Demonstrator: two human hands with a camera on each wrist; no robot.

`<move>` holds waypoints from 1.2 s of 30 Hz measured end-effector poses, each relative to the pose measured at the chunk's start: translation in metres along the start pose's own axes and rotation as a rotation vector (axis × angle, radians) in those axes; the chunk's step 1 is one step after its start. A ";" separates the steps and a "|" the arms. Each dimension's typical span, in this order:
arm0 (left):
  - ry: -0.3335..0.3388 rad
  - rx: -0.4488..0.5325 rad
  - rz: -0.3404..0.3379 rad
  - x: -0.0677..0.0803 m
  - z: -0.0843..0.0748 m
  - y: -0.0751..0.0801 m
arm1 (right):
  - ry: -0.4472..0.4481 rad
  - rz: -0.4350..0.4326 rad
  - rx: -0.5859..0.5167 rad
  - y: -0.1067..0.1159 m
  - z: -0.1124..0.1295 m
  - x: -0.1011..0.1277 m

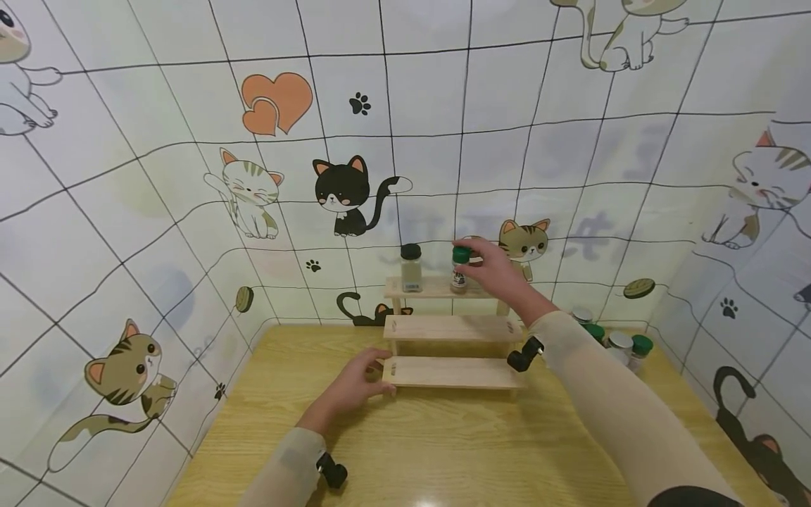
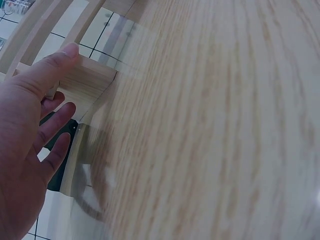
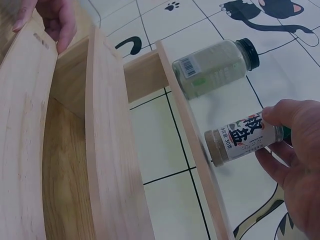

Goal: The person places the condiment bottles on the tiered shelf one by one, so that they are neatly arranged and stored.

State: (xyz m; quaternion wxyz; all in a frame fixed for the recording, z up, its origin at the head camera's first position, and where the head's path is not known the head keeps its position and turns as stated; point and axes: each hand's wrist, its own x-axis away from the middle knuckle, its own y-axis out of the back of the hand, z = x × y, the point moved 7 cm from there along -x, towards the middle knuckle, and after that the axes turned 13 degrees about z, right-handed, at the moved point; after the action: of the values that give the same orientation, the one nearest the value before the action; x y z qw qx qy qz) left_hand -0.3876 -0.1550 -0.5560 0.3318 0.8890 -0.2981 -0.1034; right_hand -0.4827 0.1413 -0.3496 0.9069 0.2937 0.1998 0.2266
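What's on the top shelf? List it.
A jar, plus a bottle pinched by the right hand, touching or just above: I cannot tell which. In the head view, that hand hides the right end of the top shelf.

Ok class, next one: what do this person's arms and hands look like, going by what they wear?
The left sleeve and right sleeve are both long and pale cream. A small black device sits near the end of each. The left hand and right hand are bare, with no gloves.
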 end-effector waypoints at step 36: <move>-0.028 -0.005 0.001 0.000 0.001 -0.002 | -0.073 -0.077 -0.112 -0.002 -0.030 0.048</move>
State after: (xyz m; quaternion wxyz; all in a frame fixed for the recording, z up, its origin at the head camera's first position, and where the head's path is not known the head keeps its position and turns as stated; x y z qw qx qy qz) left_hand -0.3873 -0.1544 -0.5583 0.3301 0.8865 -0.3028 -0.1162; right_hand -0.4575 0.1785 -0.3846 0.9367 0.2427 0.1646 0.1913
